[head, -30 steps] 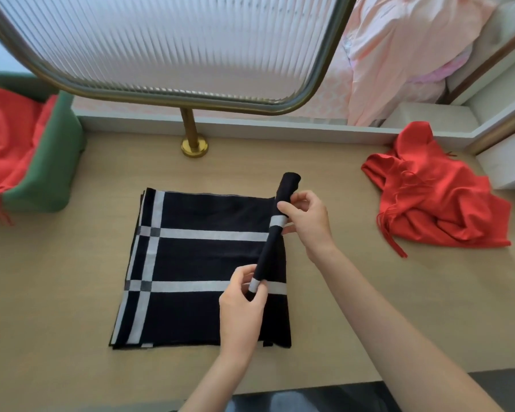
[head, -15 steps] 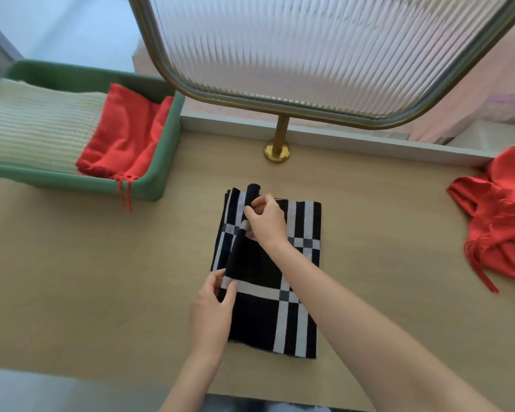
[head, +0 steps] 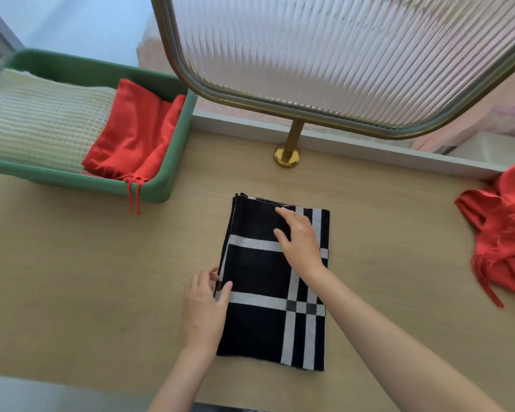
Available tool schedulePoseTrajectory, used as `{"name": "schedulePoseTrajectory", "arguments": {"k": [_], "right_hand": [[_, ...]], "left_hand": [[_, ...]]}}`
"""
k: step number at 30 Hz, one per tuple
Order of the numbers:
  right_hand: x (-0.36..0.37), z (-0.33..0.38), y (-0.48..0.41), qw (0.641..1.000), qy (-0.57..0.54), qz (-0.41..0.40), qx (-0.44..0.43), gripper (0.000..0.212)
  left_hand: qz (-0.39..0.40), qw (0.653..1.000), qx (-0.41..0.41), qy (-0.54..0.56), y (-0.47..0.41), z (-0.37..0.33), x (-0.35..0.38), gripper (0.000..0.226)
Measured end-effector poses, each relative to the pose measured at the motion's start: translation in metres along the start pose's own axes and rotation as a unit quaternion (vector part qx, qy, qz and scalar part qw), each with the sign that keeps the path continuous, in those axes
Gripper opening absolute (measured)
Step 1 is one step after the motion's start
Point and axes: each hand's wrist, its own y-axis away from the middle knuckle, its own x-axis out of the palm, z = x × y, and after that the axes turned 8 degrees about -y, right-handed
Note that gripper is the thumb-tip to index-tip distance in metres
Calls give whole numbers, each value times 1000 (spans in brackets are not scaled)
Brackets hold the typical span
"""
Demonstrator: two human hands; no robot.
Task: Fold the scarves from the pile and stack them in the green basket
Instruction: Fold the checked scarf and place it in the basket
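A black scarf with white stripes (head: pixel 259 281) lies folded into a narrow rectangle on the wooden table (head: pixel 87 278). My right hand (head: pixel 299 242) rests flat on its upper half with straight fingers. At the scarf's left edge, my left hand (head: pixel 204 307) lays its thumb over the folded edge, its fingers beside it. The green basket (head: pixel 173 176) stands at the far left and holds a folded cream knit scarf (head: pixel 39 120) and a folded red scarf (head: pixel 134 138). A crumpled red scarf (head: pixel 506 233) lies at the right edge.
A ribbed glass panel (head: pixel 339 55) in a brass frame stands on a brass post (head: pixel 287 153) behind the scarf. A white ledge (head: pixel 369 147) runs along the table's back. Pink cloth (head: pixel 473 123) shows behind the glass at the right.
Both hands carried the scarf's right edge over to the left, halving its width, and let go. The right hand now lies flat on top. The view swung left toward the basket.
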Motion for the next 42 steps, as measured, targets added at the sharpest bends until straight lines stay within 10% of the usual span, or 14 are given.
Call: {"name": "schedulePoseTrajectory", "arguments": {"k": [25, 32, 42], "right_hand": [[10, 26, -101, 965, -52, 257, -19, 27], [7, 28, -101, 970, -146, 195, -22, 35], [41, 22, -74, 989, 44, 14, -139, 45]], "left_hand": [[-22, 998, 22, 52, -11, -10, 19, 26], [25, 998, -2, 63, -5, -5, 17, 38], [-34, 997, 65, -35, 2, 0, 24, 46]]}}
